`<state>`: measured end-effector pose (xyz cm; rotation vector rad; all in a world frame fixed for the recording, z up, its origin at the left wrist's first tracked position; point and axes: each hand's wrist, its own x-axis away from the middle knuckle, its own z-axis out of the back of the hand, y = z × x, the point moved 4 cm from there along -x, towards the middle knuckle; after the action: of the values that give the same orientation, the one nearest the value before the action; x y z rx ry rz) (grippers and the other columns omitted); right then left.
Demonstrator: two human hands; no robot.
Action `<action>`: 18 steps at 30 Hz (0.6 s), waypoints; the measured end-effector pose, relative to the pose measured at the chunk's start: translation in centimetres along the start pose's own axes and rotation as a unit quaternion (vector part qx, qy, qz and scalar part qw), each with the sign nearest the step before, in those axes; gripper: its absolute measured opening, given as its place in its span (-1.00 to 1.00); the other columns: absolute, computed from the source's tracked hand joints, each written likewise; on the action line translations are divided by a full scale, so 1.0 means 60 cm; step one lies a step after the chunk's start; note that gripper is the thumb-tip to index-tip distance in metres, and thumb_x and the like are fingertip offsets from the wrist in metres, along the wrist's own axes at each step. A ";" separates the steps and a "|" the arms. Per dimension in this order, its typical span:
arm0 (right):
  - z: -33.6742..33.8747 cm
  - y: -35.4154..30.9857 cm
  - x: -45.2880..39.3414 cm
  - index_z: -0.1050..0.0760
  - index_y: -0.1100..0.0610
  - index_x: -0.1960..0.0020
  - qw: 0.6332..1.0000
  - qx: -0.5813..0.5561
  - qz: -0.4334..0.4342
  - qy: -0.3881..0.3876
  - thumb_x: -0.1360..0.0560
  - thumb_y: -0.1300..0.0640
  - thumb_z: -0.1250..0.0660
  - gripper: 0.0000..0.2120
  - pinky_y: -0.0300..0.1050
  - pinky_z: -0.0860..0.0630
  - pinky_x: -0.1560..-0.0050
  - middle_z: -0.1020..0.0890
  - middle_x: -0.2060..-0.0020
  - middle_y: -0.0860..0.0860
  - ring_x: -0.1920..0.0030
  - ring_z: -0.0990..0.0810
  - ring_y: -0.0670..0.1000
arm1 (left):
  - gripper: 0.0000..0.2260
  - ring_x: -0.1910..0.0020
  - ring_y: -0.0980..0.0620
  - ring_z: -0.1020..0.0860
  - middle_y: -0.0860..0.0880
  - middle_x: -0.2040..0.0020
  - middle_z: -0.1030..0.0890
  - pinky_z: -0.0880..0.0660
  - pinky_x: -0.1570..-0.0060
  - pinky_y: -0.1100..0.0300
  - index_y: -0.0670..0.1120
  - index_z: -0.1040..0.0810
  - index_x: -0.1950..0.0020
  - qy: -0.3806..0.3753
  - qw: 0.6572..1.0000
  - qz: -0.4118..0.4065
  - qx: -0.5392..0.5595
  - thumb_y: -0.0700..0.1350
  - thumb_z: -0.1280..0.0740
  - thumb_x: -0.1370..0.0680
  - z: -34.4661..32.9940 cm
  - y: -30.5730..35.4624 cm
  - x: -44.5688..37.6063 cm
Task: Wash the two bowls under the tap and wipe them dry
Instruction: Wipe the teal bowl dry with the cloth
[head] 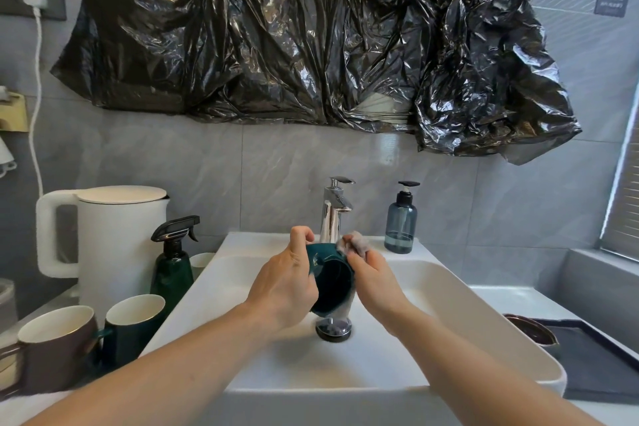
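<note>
Over the white sink my left hand grips a dark green bowl, tilted with its opening facing me. My right hand holds a grey cloth against the bowl's rim and right side; a strip of the cloth hangs below the bowl. The chrome tap stands just behind the hands, and I see no water running. A dark brown bowl sits on a dark tray right of the sink, partly hidden by the sink's edge.
Left of the sink stand a white kettle, a green spray bottle, a green mug and a brown mug. A blue pump bottle stands behind the sink. The drain plug lies below the bowl.
</note>
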<state>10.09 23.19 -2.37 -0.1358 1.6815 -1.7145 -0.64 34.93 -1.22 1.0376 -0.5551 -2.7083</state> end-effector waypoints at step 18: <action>0.012 -0.031 0.069 -0.50 0.00 -0.20 0.995 -0.042 -0.091 0.016 -0.65 0.10 -0.28 -0.85 -0.02 -0.68 -0.07 -0.73 -0.04 0.03 -0.07 -0.72 0.04 | -0.79 0.04 -0.18 -0.64 -0.16 -0.17 -0.53 -0.55 0.53 0.12 -0.03 -0.28 -0.30 -0.043 0.900 0.276 0.335 -0.19 -0.21 -0.69 0.013 0.017 0.032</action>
<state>6.66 20.10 -2.23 -0.3113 1.8125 -1.7862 -2.54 33.67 -1.41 0.7090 -1.5977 -2.0786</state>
